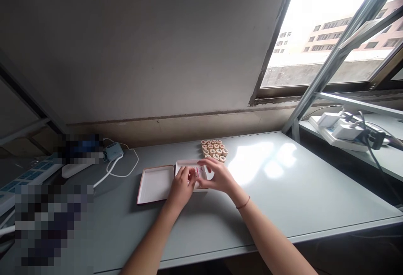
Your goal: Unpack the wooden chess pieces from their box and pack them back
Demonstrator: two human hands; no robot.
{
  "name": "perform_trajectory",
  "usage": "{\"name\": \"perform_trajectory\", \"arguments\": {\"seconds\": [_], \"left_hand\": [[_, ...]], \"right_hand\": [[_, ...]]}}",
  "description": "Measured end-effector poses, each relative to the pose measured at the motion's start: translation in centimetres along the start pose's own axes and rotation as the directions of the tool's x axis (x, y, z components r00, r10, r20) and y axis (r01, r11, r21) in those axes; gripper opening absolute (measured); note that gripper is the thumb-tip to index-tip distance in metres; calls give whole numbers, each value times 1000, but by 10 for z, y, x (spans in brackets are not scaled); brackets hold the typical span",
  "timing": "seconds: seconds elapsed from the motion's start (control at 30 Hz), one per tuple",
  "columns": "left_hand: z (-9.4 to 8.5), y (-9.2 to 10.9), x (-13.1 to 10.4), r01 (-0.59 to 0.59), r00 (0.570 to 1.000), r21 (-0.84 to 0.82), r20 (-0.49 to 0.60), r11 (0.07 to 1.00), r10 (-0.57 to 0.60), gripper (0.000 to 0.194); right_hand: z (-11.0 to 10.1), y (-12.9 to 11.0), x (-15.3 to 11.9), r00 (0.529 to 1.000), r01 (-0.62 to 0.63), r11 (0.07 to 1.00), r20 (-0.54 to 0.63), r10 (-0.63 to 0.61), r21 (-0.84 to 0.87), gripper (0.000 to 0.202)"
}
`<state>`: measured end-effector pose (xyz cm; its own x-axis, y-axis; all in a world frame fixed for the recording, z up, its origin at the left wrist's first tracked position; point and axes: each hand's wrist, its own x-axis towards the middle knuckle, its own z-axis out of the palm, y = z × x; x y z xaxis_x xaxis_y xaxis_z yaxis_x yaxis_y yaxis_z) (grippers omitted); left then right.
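Note:
A shallow white box lies on the desk, with something white printed in pink and dark marks inside it. Over its left part is my left hand, its fingers bent and drawn together; whatever they may hold is hidden. My right hand reaches over the right side of the box, thumb and fingers apart in a curve, nothing visible between them. Left of the box rests its lid, inner side up, with a reddish edge. Just behind the box, round wooden Chinese chess pieces stand grouped in rows.
The grey desk runs along a wall, with a window at right. A blue-grey charger with white cables sits at left, near a long power strip. More plugs and cables lie on a neighbouring surface beyond the metal frame.

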<state>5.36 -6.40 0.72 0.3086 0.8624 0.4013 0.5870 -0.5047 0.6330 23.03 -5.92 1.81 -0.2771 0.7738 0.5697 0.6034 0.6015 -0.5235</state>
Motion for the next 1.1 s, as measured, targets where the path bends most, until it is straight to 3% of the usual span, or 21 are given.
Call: {"name": "perform_trajectory", "arguments": {"seconds": [0.13, 0.33, 0.43, 0.53, 0.6, 0.7, 0.83, 1.1], "left_hand": [[-1, -3, 2, 92, 990, -152, -93, 984, -107, 13], [-4, 1, 5, 171, 978, -319, -56, 932, -199, 21], [-7, 0, 5, 156, 984, -219, -51, 963, -171, 20], [-12, -7, 6, 90, 992, 77, -91, 993, -83, 21], [-16, -13, 6, 96, 994, 271, -84, 958, -76, 29], [-19, -19, 5, 181, 981, 411, -14, 894, -192, 35], [-20, -19, 6, 255, 952, 457, 36, 852, -305, 37], [-26, -14, 8, 342, 917, 426, 42, 837, -396, 42]], "right_hand": [[8, -16, 0, 997, 77, 997, 20, -77, -1, 22], [6, -17, 1, 996, 86, 995, 38, -85, -43, 20], [6, -14, 2, 998, 59, 996, 17, -58, -69, 16], [-2, 1, 2, 990, -126, 985, -73, 118, -122, 13], [-11, 18, 0, 938, -327, 928, -180, 296, -179, 10], [-22, 45, -6, 841, -531, 809, -272, 468, -250, 8], [-24, 62, -13, 809, -588, 754, -235, 539, -293, 6], [-18, 66, -14, 786, -612, 708, -170, 595, -353, 13]]}}
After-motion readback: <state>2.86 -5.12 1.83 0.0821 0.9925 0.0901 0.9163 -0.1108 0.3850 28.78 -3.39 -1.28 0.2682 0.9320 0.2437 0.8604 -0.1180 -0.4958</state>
